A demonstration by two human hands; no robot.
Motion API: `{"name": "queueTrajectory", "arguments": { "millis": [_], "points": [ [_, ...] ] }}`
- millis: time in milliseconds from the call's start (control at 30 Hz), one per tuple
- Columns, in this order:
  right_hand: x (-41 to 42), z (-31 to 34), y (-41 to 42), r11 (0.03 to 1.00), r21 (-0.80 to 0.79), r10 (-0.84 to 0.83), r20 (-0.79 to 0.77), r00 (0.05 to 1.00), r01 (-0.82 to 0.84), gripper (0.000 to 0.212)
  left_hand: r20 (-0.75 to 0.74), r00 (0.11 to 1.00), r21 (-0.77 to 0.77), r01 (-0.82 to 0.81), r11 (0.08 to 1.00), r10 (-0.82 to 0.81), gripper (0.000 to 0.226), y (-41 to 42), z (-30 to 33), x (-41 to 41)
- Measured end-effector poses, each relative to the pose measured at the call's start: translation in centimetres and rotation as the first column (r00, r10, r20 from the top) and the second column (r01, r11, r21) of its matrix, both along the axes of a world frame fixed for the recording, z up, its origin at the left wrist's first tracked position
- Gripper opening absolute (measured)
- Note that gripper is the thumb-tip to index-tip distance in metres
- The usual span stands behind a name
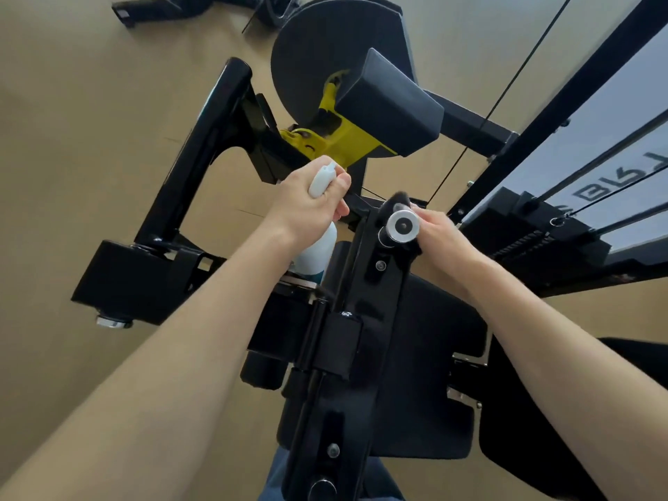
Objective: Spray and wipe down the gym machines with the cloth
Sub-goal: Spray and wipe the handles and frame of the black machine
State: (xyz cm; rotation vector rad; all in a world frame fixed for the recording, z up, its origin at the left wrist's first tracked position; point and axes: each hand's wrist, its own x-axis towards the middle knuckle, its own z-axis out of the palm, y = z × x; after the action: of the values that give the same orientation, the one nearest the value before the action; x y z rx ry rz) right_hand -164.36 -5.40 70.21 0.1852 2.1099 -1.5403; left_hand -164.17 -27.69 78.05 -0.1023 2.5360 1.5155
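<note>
1. Now the right hand point(439, 231) presses a dark cloth point(401, 226) around the silver adjustment knob point(402, 224) at the top of the black upright bar point(361, 320) of the gym machine. The fingers curl over the cloth beside the knob; how tightly they hold it I cannot tell, because the cloth hides part of them.
2. The left hand point(307, 204) grips a white spray bottle point(318, 247) by its neck, fingers closed around the trigger head, nozzle pointing away toward the yellow bracket point(347, 146). The bottle hangs just left of the bar, near the knob but apart from it.
3. To wipe well, I think the cloth should turn all around the knob, also behind its disc and on the shaft under it, because hands touch these parts often.
4. Keep the bottle away from the bar while wiping, so it does not knock the frame.
5. After the knob, it seems sensible to go down the bar toward the black seat pad point(433, 356) below, in one direction, so dirt is not carried back.
6. If spraying again, aim at the metal or into the cloth, not at the thin cables point(466, 150) on the right.
</note>
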Motion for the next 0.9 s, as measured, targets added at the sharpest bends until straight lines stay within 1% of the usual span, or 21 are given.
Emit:
{"name": "queueTrajectory", "arguments": {
  "millis": [33,67,100,200,300,367,433,500,567,600,667,700,733,800,867,900],
  "points": [
    [-1.3,1.1,-0.6,0.993,0.071,0.095,0.03,0.995,-0.097,0.039,0.015,1.0,0.001,0.001,1.0,-0.001,0.022,-0.1,-0.2,-0.1],
    [-2.6,2.2,-1.4,0.965,0.148,0.207,0.071,0.976,-0.215,0.034,0.026,1.0,0.002,0.001,1.0,-0.001,0.022,0.0,-0.4,-0.1],
    [-3.8,3.0,-2.1,0.922,0.204,0.308,0.123,0.943,-0.328,0.033,0.035,0.999,0.001,0.001,1.0,-0.001,0.022,0.0,-0.4,-0.1],
    [-6.5,3.8,-4.2,0.779,0.259,0.504,0.281,0.816,-0.571,0.035,0.058,0.998,-0.019,0.006,1.0,-0.005,0.021,0.1,-0.9,-0.3],
    [-7.5,4.1,-5.0,0.643,0.221,0.649,0.35,0.676,-0.733,0.019,0.065,0.998,-0.028,0.006,1.0,-0.004,0.019,0.1,-1.2,-0.5],
    [-7.7,4.6,-5.5,0.546,0.21,0.727,0.362,0.583,-0.811,0.024,0.073,0.997,-0.018,-0.004,1.0,0.005,0.02,0.2,-1.5,-0.5],
    [-8.0,4.7,-6.3,0.47,0.246,0.76,0.375,0.53,-0.848,0.026,0.075,0.997,-0.037,-0.006,0.999,0.009,0.019,0.2,-1.6,-0.5],
    [-8.2,4.1,-7.0,0.44,0.325,0.767,0.348,0.539,-0.837,0.019,0.071,0.997,-0.058,0.002,0.998,0.002,0.019,0.2,-1.7,-0.6],
    [-8.2,3.3,-7.1,0.469,0.411,0.753,0.276,0.597,-0.782,0.018,0.073,0.997,-0.062,0.003,0.998,0.002,0.018,0.1,-1.6,-0.6],
    [-8.2,2.8,-6.9,0.507,0.445,0.738,0.219,0.638,-0.738,0.019,0.076,0.997,-0.065,0.006,0.998,-0.001,0.018,0.1,-1.6,-0.5],
    [-7.8,1.8,-6.0,0.619,0.48,0.669,0.092,0.738,-0.621,0.007,0.077,0.997,-0.075,0.013,0.997,-0.008,0.017,0.0,-1.5,-0.5],
    [-7.6,1.3,-5.3,0.681,0.472,0.619,0.038,0.784,-0.56,0.007,0.074,0.997,-0.075,0.017,0.997,-0.012,0.017,0.0,-1.5,-0.5],
    [-7.4,0.9,-4.7,0.743,0.45,0.555,-0.001,0.832,-0.495,0.014,0.072,0.997,-0.073,0.02,0.997,-0.014,0.017,0.0,-1.4,-0.4],
    [-6.5,0.3,-3.7,0.839,0.403,0.421,-0.056,0.905,-0.365,0.016,0.069,0.998,-0.071,0.021,0.997,-0.017,0.017,0.1,-1.2,-0.4],
    [-5.3,0.0,-2.9,0.882,0.415,0.294,-0.114,0.949,-0.223,0.027,0.048,0.999,-0.076,0.013,0.997,-0.009,0.02,0.2,-1.1,-0.3],
    [-4.5,-0.3,-2.6,0.906,0.405,0.197,-0.145,0.97,-0.123,0.034,0.026,1.0,-0.076,0.002,0.997,0.0,0.02,0.2,-0.9,-0.2]
  ]
}}
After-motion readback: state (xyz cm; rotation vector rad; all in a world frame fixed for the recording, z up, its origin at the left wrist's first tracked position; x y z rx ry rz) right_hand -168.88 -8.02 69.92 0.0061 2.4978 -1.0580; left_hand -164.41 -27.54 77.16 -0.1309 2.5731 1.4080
